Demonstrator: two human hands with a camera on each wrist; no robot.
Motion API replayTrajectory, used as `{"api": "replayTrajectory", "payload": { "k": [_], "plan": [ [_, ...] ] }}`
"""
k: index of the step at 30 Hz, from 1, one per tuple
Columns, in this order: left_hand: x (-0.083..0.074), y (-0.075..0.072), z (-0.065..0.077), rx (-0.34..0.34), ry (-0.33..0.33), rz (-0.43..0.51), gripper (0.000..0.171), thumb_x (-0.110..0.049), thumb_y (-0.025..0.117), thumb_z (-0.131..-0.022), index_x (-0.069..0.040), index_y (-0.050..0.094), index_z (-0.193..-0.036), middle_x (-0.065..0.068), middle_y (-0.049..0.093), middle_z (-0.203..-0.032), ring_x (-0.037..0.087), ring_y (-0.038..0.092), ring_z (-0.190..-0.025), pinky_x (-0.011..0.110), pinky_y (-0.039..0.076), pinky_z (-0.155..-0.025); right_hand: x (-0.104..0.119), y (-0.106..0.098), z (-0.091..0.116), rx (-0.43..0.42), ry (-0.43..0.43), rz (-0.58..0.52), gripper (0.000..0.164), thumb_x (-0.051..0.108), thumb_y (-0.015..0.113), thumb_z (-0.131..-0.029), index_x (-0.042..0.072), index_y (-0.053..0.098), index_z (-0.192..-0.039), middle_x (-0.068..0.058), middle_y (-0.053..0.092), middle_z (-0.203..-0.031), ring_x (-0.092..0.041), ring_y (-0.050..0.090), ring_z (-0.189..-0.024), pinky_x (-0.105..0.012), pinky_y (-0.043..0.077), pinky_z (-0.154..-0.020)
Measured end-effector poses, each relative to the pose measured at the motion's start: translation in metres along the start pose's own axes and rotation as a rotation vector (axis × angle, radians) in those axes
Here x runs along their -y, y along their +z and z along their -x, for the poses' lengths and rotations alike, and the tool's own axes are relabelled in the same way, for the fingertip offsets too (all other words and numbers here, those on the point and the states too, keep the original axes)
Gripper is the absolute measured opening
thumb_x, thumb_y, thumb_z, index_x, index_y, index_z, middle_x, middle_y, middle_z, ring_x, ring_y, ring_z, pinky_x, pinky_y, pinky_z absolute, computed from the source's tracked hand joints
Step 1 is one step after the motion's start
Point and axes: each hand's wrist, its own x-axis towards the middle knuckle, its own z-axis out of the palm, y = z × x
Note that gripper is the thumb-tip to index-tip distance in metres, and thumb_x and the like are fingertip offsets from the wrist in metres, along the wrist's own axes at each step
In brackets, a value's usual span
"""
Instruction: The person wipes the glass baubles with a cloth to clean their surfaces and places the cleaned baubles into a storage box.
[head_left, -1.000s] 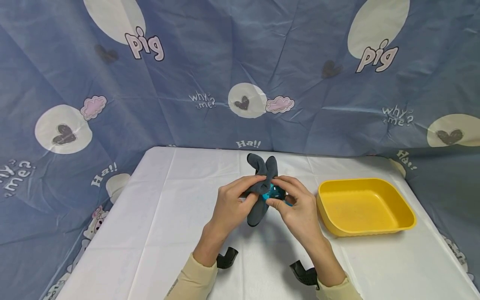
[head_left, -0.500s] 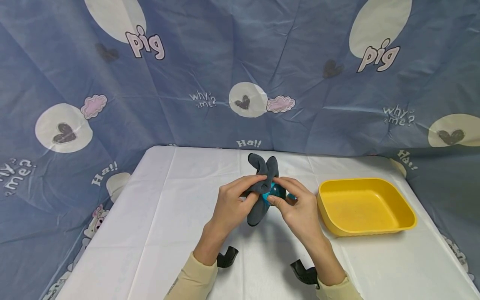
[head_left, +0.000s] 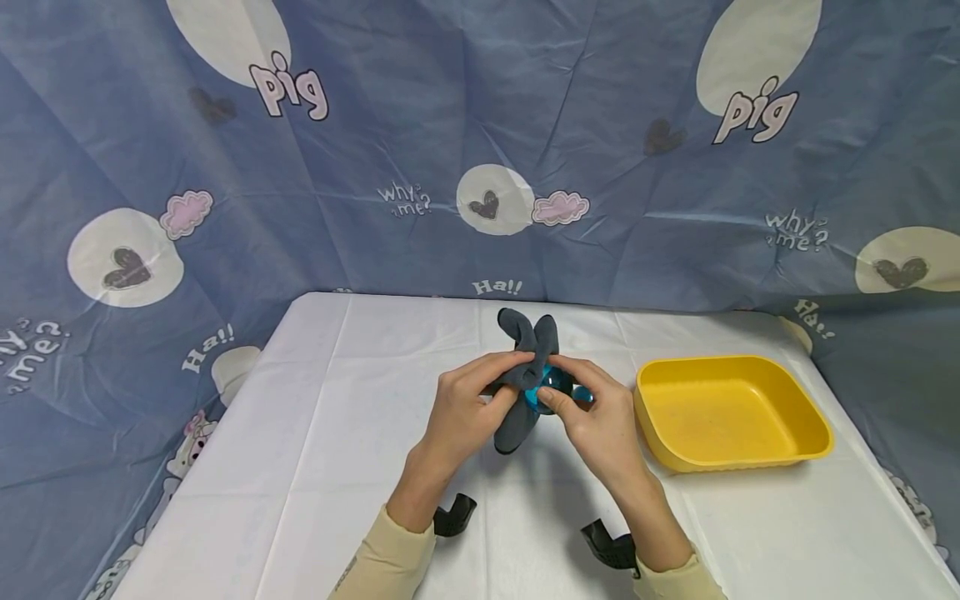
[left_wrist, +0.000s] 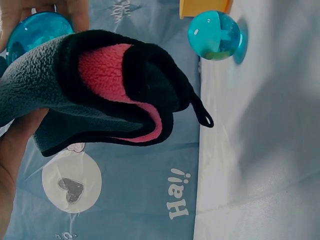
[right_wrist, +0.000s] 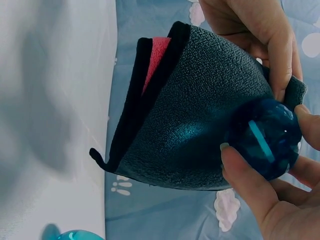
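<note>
Printed blue sheet (head_left: pixel 375 125) hung behind the table and down past the left and right edges, cut off by the picture's top and side borders, some printed figures sliced through. White table (head_left: pixel 375 400) in front, far edge and both far corners in sight, near edge cut off. Yellow tub (head_left: pixel 727 417) on the table by the right edge, toward the far right corner, underside hidden.

Cream sleeves (head_left: pixel 390 558) at the near side, both cut off by the bottom border. Gray cloth (right_wrist: pixel 195 110) with black trim, bunched and held up over the table, nearer the far edge; center covered by fingers in the head view, pink lining (left_wrist: pixel 105 72) visible only from the wrists.

Left hand (head_left: pixel 468 408) with grip pinching a fold of the gray cloth, some fingertips lost behind fabric. Right hand (head_left: pixel 600 417) with grip pinching the blue ball (right_wrist: pixel 262 137) between thumb and fingers. Blue ball clear and glossy, against the cloth's gray face; inside hard to read through reflections.

Second ball (left_wrist: pixel 214 36), also blue, on the table near the tub in the left wrist view, mostly cut off in the right wrist view; pale blue shape alongside, base or cast light, cannot tell. Black wrist pieces (head_left: pixel 455 517) beside the forearms, partly hidden. Thin black loop (left_wrist: pixel 199 106) at one cloth corner.
</note>
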Motion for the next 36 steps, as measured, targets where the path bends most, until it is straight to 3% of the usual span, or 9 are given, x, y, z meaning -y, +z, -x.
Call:
{"api": "replayTrajectory", "payload": {
  "k": [17, 36],
  "plan": [
    [-0.0023, -0.0008, 0.0002, -0.001, 0.001, -0.004, 0.033, -0.008, 0.062, -0.096, -0.020, 0.069, -0.125, 0.003, 0.073, -0.118, 0.011, 0.073, -0.094, 0.015, 0.058, -0.071, 0.0011, -0.0017, 0.0009, -0.003, 0.004, 0.081, 0.039, 0.033, 0.073, -0.090, 0.021, 0.068, -0.127, 0.000, 0.069, -0.125, -0.016, 0.067, -0.112, -0.029, 0.059, -0.085],
    [-0.0020, -0.0002, -0.0005, -0.006, 0.002, 0.000, 0.033, -0.007, 0.062, -0.095, -0.021, 0.069, -0.124, 0.001, 0.073, -0.117, 0.010, 0.073, -0.098, 0.014, 0.057, -0.072, 0.0020, -0.0011, 0.0002, -0.019, 0.001, 0.031, 0.039, 0.024, 0.079, -0.085, 0.023, 0.069, -0.124, 0.004, 0.069, -0.118, -0.010, 0.065, -0.106, -0.028, 0.060, -0.079]
  ]
}}
